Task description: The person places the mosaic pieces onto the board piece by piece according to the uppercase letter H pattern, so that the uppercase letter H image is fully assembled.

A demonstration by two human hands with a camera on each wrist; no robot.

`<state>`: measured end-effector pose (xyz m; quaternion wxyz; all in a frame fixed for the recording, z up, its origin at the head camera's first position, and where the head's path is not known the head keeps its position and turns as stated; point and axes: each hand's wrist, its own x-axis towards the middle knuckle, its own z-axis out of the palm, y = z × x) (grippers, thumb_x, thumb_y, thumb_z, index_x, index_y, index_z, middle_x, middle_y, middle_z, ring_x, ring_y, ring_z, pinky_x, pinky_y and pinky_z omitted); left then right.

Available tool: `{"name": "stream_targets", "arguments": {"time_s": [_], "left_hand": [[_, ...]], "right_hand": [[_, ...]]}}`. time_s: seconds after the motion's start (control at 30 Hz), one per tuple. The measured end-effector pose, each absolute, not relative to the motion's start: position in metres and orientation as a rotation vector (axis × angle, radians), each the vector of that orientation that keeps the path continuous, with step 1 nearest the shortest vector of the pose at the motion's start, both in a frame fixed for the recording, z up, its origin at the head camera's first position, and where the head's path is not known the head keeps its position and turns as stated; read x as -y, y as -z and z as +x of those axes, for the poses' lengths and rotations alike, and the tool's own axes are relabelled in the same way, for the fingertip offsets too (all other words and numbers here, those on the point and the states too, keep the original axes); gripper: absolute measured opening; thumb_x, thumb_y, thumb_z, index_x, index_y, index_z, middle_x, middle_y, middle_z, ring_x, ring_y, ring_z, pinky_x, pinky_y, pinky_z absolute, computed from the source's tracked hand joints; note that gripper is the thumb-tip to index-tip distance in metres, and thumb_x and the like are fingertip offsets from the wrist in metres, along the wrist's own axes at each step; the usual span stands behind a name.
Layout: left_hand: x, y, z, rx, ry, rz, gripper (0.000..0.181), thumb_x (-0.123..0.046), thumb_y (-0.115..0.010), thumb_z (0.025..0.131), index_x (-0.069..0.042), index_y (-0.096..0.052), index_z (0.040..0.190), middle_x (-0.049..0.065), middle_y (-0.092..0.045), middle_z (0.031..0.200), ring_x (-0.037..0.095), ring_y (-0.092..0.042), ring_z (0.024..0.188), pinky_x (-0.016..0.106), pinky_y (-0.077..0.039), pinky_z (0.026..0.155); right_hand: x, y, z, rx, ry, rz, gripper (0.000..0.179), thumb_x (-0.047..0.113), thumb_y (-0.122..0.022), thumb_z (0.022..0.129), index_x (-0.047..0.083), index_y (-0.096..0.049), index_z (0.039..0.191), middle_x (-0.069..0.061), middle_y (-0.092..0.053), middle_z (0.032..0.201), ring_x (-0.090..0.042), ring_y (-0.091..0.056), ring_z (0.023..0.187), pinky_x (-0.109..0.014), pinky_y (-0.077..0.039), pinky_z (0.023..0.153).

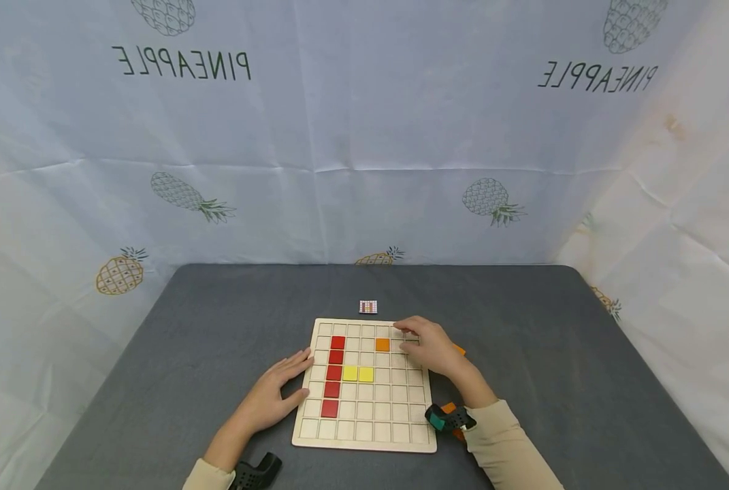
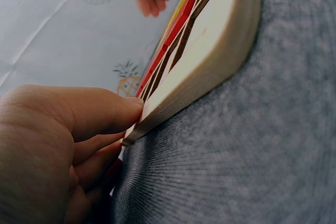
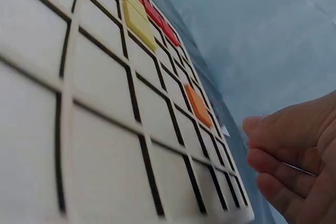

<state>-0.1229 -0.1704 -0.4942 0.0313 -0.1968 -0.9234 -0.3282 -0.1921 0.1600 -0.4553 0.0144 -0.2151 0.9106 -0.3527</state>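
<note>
A wooden grid board (image 1: 364,446) lies on the dark grey table. Along its left edge rests my left hand (image 1: 272,393), fingers stretched out and thumb apart; in the left wrist view the thumb (image 2: 113,109) lies right at the board's edge. Over the upper right corner hovers my right hand (image 1: 428,346), thumb and index finger apart, no tile showing between them. A column of several red tiles (image 1: 334,373) fills one line of cells. Two yellow tiles (image 1: 358,373) extend right from its middle. One orange tile (image 3: 198,106) sits nearer the right hand.
Behind the board lies a small patterned card (image 1: 368,307). More orange pieces (image 1: 448,408) show on the table to the right, partly hidden by the right arm and its wrist camera (image 1: 450,418). A pineapple-print curtain (image 1: 339,136) hangs at the table's far edge.
</note>
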Motion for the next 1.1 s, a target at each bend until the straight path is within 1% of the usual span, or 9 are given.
{"name": "stream_targets", "arguments": {"time_s": [0.2, 0.3, 0.5, 0.67, 0.77, 0.93, 1.0, 1.1], "left_hand": [[0.170, 0.494, -0.123, 2.837, 1.002, -0.611, 0.053, -0.034, -0.064, 0.089, -0.012, -0.055, 0.136, 0.003, -0.046, 0.146, 0.028, -0.042, 0.135, 0.057, -0.033, 0.108], [0.170, 0.493, -0.123, 2.827, 1.004, -0.618, 0.053, -0.033, -0.065, 0.088, -0.011, -0.055, 0.136, 0.004, -0.046, 0.145, 0.028, -0.042, 0.135, 0.057, -0.033, 0.108], [0.171, 0.494, -0.122, 2.819, 1.006, -0.623, 0.053, -0.033, -0.064, 0.089, -0.012, -0.054, 0.136, 0.003, -0.046, 0.145, 0.029, -0.042, 0.134, 0.058, -0.033, 0.107], [0.172, 0.496, -0.122, 2.804, 0.999, -0.629, 0.052, -0.033, -0.065, 0.088, -0.013, -0.055, 0.136, 0.003, -0.047, 0.145, 0.028, -0.043, 0.134, 0.056, -0.034, 0.106], [0.171, 0.496, -0.122, 2.796, 0.992, -0.631, 0.052, -0.033, -0.065, 0.088, -0.014, -0.055, 0.135, 0.002, -0.047, 0.145, 0.028, -0.044, 0.133, 0.054, -0.034, 0.106], [0.170, 0.495, -0.122, 2.802, 0.993, -0.632, 0.053, -0.033, -0.065, 0.088, -0.013, -0.055, 0.136, 0.002, -0.046, 0.145, 0.027, -0.043, 0.134, 0.054, -0.034, 0.107], [0.170, 0.495, -0.122, 2.807, 1.003, -0.628, 0.052, -0.033, -0.065, 0.088, -0.013, -0.055, 0.136, 0.002, -0.046, 0.145, 0.028, -0.043, 0.134, 0.055, -0.034, 0.107], [0.170, 0.495, -0.123, 2.807, 1.021, -0.627, 0.052, -0.033, -0.065, 0.088, -0.013, -0.055, 0.136, 0.003, -0.046, 0.146, 0.029, -0.043, 0.134, 0.057, -0.034, 0.106]], "right_hand": [[-0.194, 0.459, -0.185, -2.884, 1.086, -0.611, 0.040, 0.014, -0.067, 0.088, 0.006, -0.060, 0.127, -0.011, -0.060, 0.125, -0.032, -0.058, 0.111, -0.048, -0.050, 0.091], [-0.213, 0.464, -0.182, -2.918, 1.077, -0.615, 0.041, 0.014, -0.067, 0.087, 0.006, -0.060, 0.127, -0.011, -0.060, 0.124, -0.033, -0.059, 0.110, -0.049, -0.051, 0.090], [-0.243, 0.476, -0.175, -2.967, 1.049, -0.624, 0.040, 0.015, -0.069, 0.087, 0.008, -0.061, 0.126, -0.010, -0.061, 0.123, -0.030, -0.060, 0.110, -0.048, -0.051, 0.089], [-0.257, 0.481, -0.171, -2.974, 1.017, -0.669, 0.037, 0.016, -0.068, 0.087, 0.008, -0.063, 0.123, -0.010, -0.062, 0.123, -0.031, -0.058, 0.111, -0.051, -0.048, 0.091], [-0.263, 0.483, -0.170, -2.969, 1.013, -0.716, 0.036, 0.015, -0.068, 0.087, 0.009, -0.064, 0.123, -0.009, -0.063, 0.122, -0.031, -0.056, 0.112, -0.052, -0.047, 0.092], [-0.271, 0.482, -0.169, -2.938, 1.027, -0.736, 0.039, 0.005, -0.067, 0.085, 0.010, -0.063, 0.124, -0.008, -0.061, 0.124, -0.031, -0.055, 0.115, -0.052, -0.047, 0.092], [-0.274, 0.483, -0.169, -2.934, 1.020, -0.714, 0.039, 0.003, -0.066, 0.085, 0.010, -0.064, 0.124, -0.007, -0.061, 0.123, -0.031, -0.055, 0.115, -0.050, -0.047, 0.091], [-0.275, 0.484, -0.169, -2.948, 1.019, -0.674, 0.036, 0.003, -0.066, 0.085, 0.011, -0.066, 0.121, -0.004, -0.062, 0.119, -0.028, -0.057, 0.111, -0.045, -0.049, 0.089]]}}
